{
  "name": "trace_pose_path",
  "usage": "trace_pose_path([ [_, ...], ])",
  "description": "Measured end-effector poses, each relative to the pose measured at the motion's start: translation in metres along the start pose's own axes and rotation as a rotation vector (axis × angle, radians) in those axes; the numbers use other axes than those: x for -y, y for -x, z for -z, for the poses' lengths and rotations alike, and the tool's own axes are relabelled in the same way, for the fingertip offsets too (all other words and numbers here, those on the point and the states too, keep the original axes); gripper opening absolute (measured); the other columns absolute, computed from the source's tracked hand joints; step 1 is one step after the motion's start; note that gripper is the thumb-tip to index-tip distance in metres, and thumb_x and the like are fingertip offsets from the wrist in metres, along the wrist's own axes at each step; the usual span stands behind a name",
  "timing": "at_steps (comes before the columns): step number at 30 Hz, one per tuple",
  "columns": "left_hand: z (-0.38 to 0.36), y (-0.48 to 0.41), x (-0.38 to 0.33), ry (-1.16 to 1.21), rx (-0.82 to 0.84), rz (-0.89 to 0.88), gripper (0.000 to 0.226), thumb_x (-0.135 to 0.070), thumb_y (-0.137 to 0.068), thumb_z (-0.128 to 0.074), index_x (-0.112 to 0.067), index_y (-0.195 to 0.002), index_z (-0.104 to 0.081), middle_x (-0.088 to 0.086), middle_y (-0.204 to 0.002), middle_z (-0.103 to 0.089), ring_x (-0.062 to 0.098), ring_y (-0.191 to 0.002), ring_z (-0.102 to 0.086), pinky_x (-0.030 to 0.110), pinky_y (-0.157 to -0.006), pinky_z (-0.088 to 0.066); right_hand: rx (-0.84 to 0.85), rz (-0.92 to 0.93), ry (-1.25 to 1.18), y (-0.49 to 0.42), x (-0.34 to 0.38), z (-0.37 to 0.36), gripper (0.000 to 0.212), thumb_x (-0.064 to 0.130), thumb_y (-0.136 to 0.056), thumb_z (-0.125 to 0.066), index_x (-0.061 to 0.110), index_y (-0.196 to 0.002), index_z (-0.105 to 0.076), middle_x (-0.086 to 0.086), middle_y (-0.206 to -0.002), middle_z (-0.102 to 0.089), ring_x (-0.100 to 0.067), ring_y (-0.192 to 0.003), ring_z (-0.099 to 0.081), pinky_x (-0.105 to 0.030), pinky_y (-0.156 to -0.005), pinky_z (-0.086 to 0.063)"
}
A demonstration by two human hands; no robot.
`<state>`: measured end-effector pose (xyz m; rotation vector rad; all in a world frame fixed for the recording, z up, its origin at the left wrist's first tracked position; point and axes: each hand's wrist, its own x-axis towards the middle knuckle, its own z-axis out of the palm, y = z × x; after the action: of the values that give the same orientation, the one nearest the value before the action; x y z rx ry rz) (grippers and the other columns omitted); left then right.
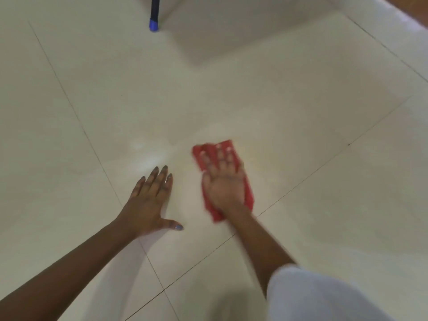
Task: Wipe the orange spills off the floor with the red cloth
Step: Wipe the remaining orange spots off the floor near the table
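Cream floor tiles: at eight o'clock our left hand lies flat, fingers straight, empty; at centre our right hand, fingers spread, presses the red cloth down, mid-wipe. Next, we judge, a firm stroke toward three o'clock, where a faint orange tint seems to show.

The left hand lies flat, palm down, fingers straight and pointing to 1 o'clock, thumb stretched toward 3 o'clock; its bare forearm comes in from 8 o'clock. The right hand, at its 3 o'clock and blurred, is flat too, fingers spread toward 12 o'clock, forearm from 5 o'clock.
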<state>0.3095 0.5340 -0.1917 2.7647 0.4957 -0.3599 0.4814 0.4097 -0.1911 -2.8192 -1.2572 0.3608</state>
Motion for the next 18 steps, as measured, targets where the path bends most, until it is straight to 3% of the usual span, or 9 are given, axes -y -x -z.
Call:
trace_pose_path([
  [2, 0.001, 0.001, -0.002, 0.004, 0.016, 0.0, 0.128, -0.097, -0.052, -0.02, -0.01, -0.146, -0.008, 0.007, -0.154, 0.005, 0.02, -0.141, 0.01, 0.046, -0.113, -0.003, -0.05, 0.156, 0.005, 0.051, 0.004, -0.015, 0.056, 0.04, -0.088, -0.032, 0.038, -0.143, -0.027, -0.006, -0.154, -0.024, -0.03, -0.142, -0.019, -0.052, -0.113, -0.016],
  [5, 0.005, -0.002, -0.003, -0.024, 0.023, -0.009, 0.125, -0.094, -0.057, -0.024, -0.007, -0.145, -0.015, 0.01, -0.154, -0.003, 0.021, -0.14, 0.007, 0.05, -0.11, -0.011, -0.105, 0.01, -0.002, 0.072, -0.061, -0.008, 0.056, 0.04, -0.086, -0.035, 0.038, -0.142, -0.031, -0.008, -0.151, -0.033, -0.031, -0.138, -0.029, -0.053, -0.108, -0.024],
  [7, 0.006, -0.004, -0.003, -0.025, 0.03, -0.011, 0.126, -0.095, -0.055, -0.021, -0.007, -0.145, -0.012, 0.01, -0.153, 0.0, 0.019, -0.14, 0.009, 0.049, -0.111, -0.01, -0.103, -0.156, 0.033, 0.036, -0.097, 0.005, 0.055, 0.042, -0.091, -0.024, 0.038, -0.146, -0.021, -0.009, -0.155, -0.022, -0.032, -0.142, -0.018, -0.057, -0.11, -0.021],
  [9, 0.008, -0.004, -0.006, -0.021, 0.059, 0.007, 0.131, -0.098, -0.048, -0.013, -0.01, -0.145, -0.001, 0.006, -0.153, 0.011, 0.018, -0.139, 0.018, 0.044, -0.112, 0.0, -0.003, -0.227, 0.001, -0.007, -0.094, 0.016, 0.054, 0.044, -0.095, -0.018, 0.04, -0.147, -0.004, -0.007, -0.159, -0.002, -0.029, -0.145, 0.002, -0.056, -0.113, -0.007],
  [12, 0.019, -0.008, -0.014, -0.094, 0.201, 0.054, 0.139, -0.1, -0.039, -0.011, -0.012, -0.144, 0.013, 0.007, -0.149, 0.027, 0.021, -0.137, 0.025, 0.039, -0.112, 0.006, 0.09, -0.016, 0.025, -0.033, -0.061, 0.017, 0.054, 0.046, -0.098, -0.017, 0.04, -0.147, 0.005, -0.004, -0.158, 0.011, -0.027, -0.143, 0.014, -0.054, -0.113, 0.004],
  [15, 0.045, -0.019, -0.023, -0.173, 0.419, 0.113, 0.121, -0.082, -0.066, -0.044, -0.01, -0.145, 0.012, 0.01, -0.151, 0.025, 0.026, -0.14, 0.019, 0.042, -0.114, 0.001, 0.266, 0.147, 0.04, -0.04, -0.064, 0.024, 0.056, 0.053, -0.097, -0.013, 0.041, -0.145, 0.012, -0.003, -0.154, 0.025, -0.027, -0.14, 0.025, -0.056, -0.11, 0.01],
  [18, 0.066, -0.032, -0.034, -0.18, 0.545, 0.145, 0.113, -0.07, -0.073, -0.054, -0.008, -0.146, 0.007, 0.012, -0.153, 0.021, 0.027, -0.141, 0.013, 0.045, -0.115, -0.004, 0.431, 0.209, 0.089, -0.047, -0.079, 0.044, 0.06, 0.058, -0.095, -0.015, 0.041, -0.143, 0.017, -0.002, -0.15, 0.034, -0.027, -0.137, 0.031, -0.058, -0.109, 0.011],
])
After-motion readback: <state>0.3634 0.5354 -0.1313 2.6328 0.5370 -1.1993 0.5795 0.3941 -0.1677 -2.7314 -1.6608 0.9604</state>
